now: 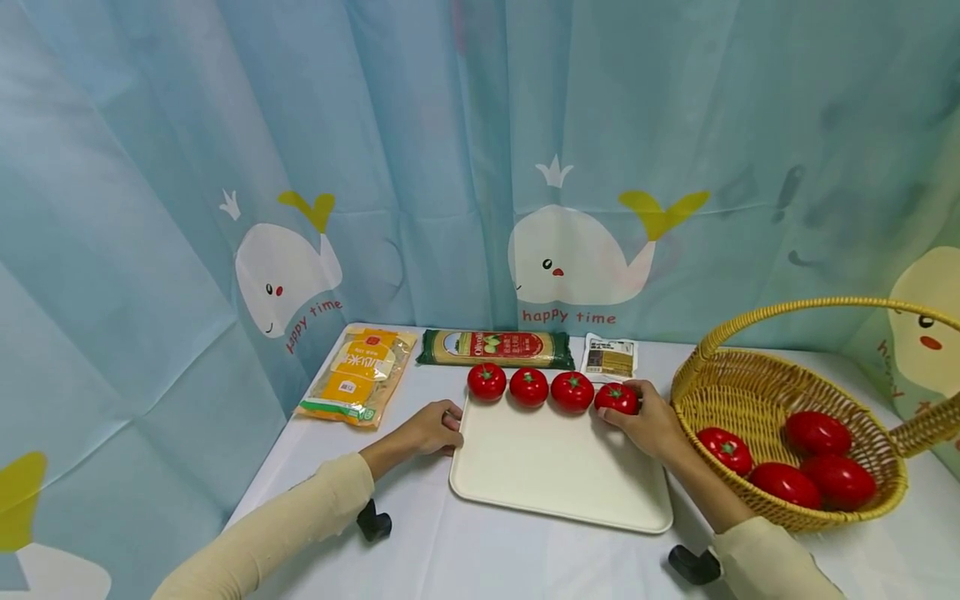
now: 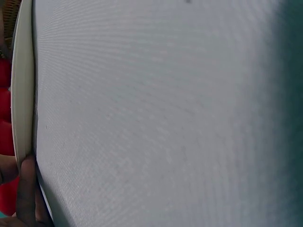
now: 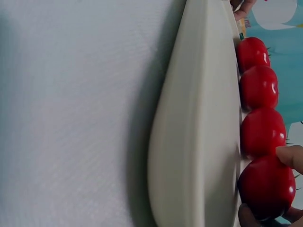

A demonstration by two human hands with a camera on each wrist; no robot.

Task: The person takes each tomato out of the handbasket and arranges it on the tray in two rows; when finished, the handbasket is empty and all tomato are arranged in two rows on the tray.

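Observation:
A cream rectangular tray (image 1: 555,467) lies on the table, its left rim pinched between the thumb and fingers of my left hand (image 1: 435,428). Along the tray's far edge runs a row of red tomatoes with green stems, among them the leftmost tomato (image 1: 487,382) and two in the middle. At the right end of that row, my right hand (image 1: 651,423) holds another tomato (image 1: 617,399). In the right wrist view, the thumb and fingers curl around this tomato (image 3: 266,187), which sits right beside its neighbour (image 3: 262,132).
A yellow wicker basket (image 1: 780,518) with a high handle stands at the right, holding several red tomatoes (image 1: 819,433). Behind the tray lie a long green-ended pasta pack (image 1: 495,349) and a small packet (image 1: 610,357). An orange grain bag (image 1: 356,375) lies at the left. A blue curtain (image 1: 435,167) hangs behind.

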